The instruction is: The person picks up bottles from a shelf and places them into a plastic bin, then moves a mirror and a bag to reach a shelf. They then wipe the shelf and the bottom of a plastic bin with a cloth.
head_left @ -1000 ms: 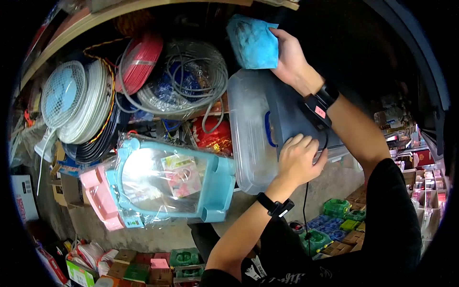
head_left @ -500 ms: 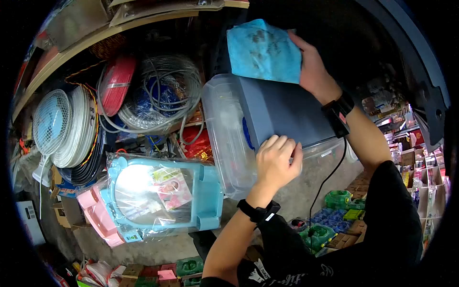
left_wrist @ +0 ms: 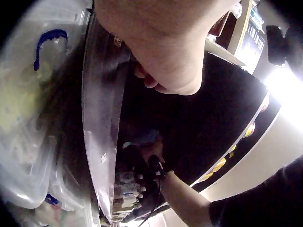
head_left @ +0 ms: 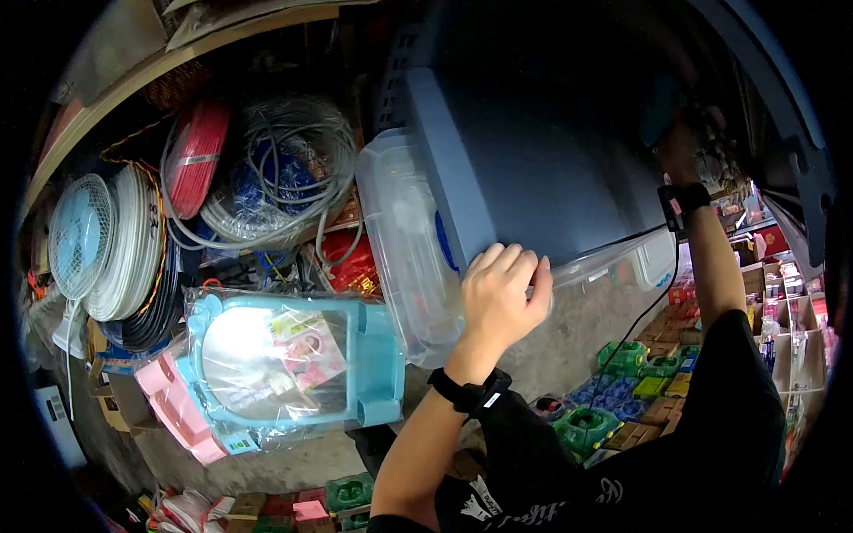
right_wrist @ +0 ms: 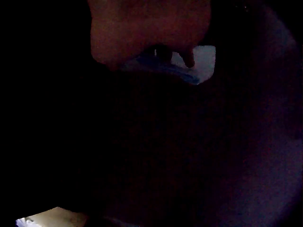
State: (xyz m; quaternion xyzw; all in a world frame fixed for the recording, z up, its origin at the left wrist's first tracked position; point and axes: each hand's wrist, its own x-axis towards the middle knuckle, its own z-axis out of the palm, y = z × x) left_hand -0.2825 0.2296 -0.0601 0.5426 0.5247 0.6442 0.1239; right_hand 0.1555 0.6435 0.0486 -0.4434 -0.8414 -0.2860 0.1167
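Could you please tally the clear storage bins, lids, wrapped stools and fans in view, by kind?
Clear storage bin: 1
Grey lid: 1
Wrapped stools: 2 (light blue, pink)
Fan: 1
Total: 5

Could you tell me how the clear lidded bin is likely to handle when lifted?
The clear bin has thin see-through walls, so probably light and slightly flexible. Tilted on edge, it may tip; smooth plastic could slip from the left hand.
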